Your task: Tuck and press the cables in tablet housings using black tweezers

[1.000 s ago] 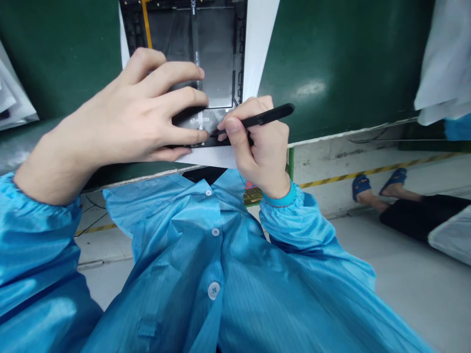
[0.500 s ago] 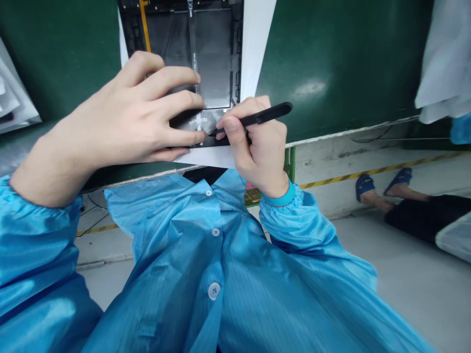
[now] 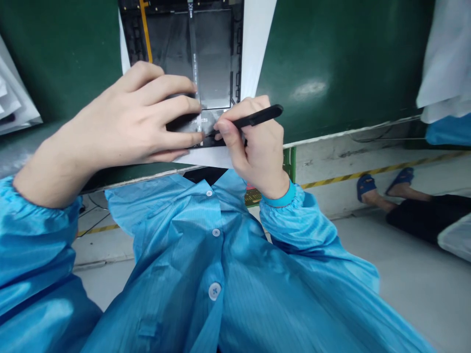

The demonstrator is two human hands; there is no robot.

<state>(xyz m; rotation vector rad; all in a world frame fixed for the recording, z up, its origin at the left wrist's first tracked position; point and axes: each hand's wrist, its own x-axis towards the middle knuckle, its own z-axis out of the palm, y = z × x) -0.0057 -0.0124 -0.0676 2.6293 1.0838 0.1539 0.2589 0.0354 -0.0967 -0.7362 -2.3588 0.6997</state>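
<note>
An opened flat electronic device (image 3: 213, 59), like a tablet, lies with its black inner side up; a long grey ribbon cable (image 3: 193, 44) runs down its middle. My left hand (image 3: 136, 117) rests across its lower left part, fingers spread, the tips on or beside the cable. My right hand (image 3: 257, 142) pinches a slim black pen-like tool (image 3: 259, 116) at the device's lower right. The tool slants down to the left, its tip close to my left fingertips near the bottom edge. Whether that tip touches the device I cannot tell.
White paper (image 3: 253, 49) lies under the device on a green work surface (image 3: 331, 63). Plastic-wrapped items (image 3: 14, 93) are at far left, white cloth (image 3: 445, 59) at far right. Beyond the table edge, another person's feet in blue sandals (image 3: 366, 184) show near striped floor tape (image 3: 331, 179).
My left hand has slid slightly down, toward the device's near edge. The tool and my right fingers have shifted a little to the left. Blue cloth at far right has moved further into view.
</note>
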